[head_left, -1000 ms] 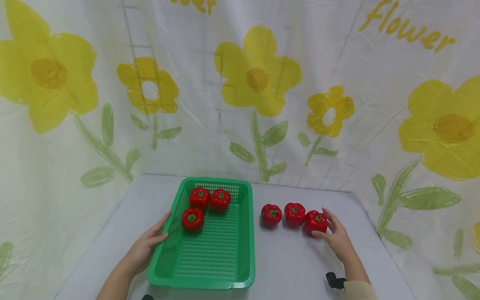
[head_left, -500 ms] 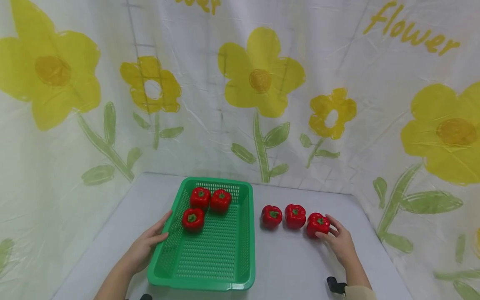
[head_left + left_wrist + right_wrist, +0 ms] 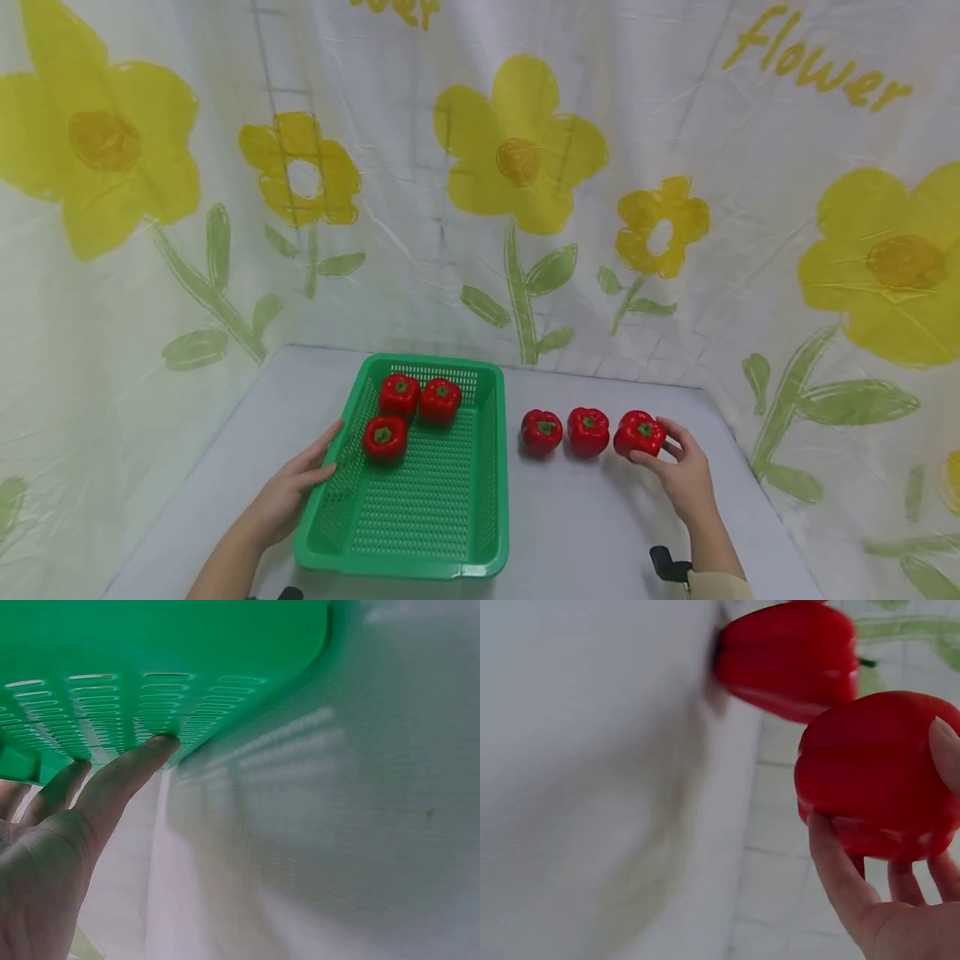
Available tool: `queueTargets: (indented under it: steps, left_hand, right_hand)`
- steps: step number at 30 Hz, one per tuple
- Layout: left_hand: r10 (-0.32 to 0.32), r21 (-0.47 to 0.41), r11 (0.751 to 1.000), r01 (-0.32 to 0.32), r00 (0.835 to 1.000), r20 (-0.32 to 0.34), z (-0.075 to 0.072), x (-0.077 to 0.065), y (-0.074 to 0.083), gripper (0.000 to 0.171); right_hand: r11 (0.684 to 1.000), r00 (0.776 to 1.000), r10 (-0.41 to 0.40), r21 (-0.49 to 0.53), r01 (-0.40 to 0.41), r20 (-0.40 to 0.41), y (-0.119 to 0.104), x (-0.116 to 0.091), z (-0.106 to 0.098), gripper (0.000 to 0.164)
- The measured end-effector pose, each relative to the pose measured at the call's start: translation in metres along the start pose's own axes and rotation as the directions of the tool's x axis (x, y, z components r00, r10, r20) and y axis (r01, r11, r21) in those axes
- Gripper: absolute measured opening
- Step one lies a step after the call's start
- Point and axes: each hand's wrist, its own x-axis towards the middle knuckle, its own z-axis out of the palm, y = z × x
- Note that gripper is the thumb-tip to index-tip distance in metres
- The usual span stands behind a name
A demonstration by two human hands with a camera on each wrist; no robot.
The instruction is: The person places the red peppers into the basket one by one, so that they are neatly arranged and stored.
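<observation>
Our right hand (image 3: 684, 479) pinches a red pepper (image 3: 640, 434), and our left hand (image 3: 288, 496), fingers spread, touches the green basket (image 3: 501, 467).
We hold the red pepper up off the table (image 3: 585, 525), just beside a second pepper (image 3: 588, 432), to the right of the basket. Its skin looks smooth and shiny, so we think it could slip if our fingers go loose. Swung too low, it might bump the second pepper and make that roll. A hard push from our left hand could slide the basket. On the cloth (image 3: 405, 292) we read "flower" (image 3: 810, 75) in yellow; another word, cut off on top, ends in "wer". We see no brands or labels.
</observation>
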Motion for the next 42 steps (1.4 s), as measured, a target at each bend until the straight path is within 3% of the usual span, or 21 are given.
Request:
queueTargets:
  steps: [17,26,32,42]
  left_hand:
    - [-0.001,-0.042,0.999,0.002,1.000,0.021,0.001,0.001,-0.001,0.070]
    - [0.006,-0.034,0.999,-0.005,1.000,0.011,0.000,0.001,-0.001,0.069]
    - [-0.010,-0.004,1.000,0.010,1.000,-0.011,0.000,0.001,-0.002,0.069]
    - [0.002,-0.036,0.999,-0.002,1.000,-0.001,0.000,0.000,0.000,0.070]
  right_hand:
    - [0.998,0.996,-0.044,0.051,0.048,-0.081,-0.062,-0.023,0.005,0.093]
    - [0.981,0.990,-0.138,0.136,0.139,-0.018,-0.086,-0.030,0.025,0.086]
    - [0.976,0.988,-0.157,0.152,0.156,-0.003,-0.101,-0.030,0.038,0.084]
    - [0.970,0.982,-0.176,0.182,0.162,0.063,-0.124,-0.034,0.064,0.082]
